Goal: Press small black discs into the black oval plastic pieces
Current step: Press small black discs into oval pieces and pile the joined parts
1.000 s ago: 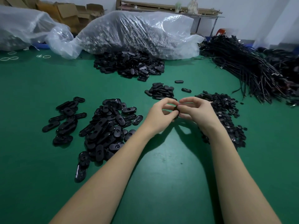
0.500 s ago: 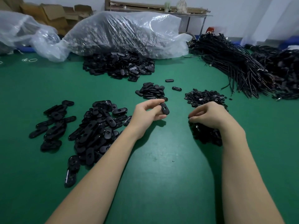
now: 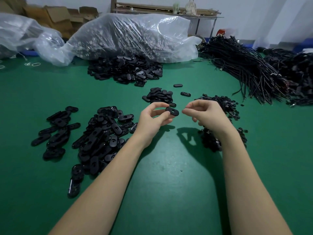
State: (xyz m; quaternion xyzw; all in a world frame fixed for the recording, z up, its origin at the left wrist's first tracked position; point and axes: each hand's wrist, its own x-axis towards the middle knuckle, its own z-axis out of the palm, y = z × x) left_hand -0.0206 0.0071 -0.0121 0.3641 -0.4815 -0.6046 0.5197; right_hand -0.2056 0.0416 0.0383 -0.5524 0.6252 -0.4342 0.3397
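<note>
Left hand (image 3: 153, 118) pinches one black oval piece (image 3: 172, 111) between thumb and fingertips, held above the green table (image 3: 166, 175), recess side up. Right hand (image 3: 205, 114) sits just right of the oval piece, not touching it, fingers curled with thumb and forefinger pinched together; something tiny and dark shows at the tips, can't tell if it's a disc. Pile of small black discs (image 3: 221, 106) lies right of the oval piece, partly hidden behind and under the right hand. Big pile of oval pieces (image 3: 103, 134) left of the held piece, with a smaller scatter (image 3: 55, 131) further left. Small heap of ovals (image 3: 158, 96) just behind the held piece, two loose ones (image 3: 177, 85) beyond it. Larger heap (image 3: 125, 70) further back, spilling from a clear plastic bag (image 3: 133, 36). Bundles of black cables (image 3: 245, 68) far back-right of the oval piece. Cardboard boxes (image 3: 50, 16) far back-left.
</note>
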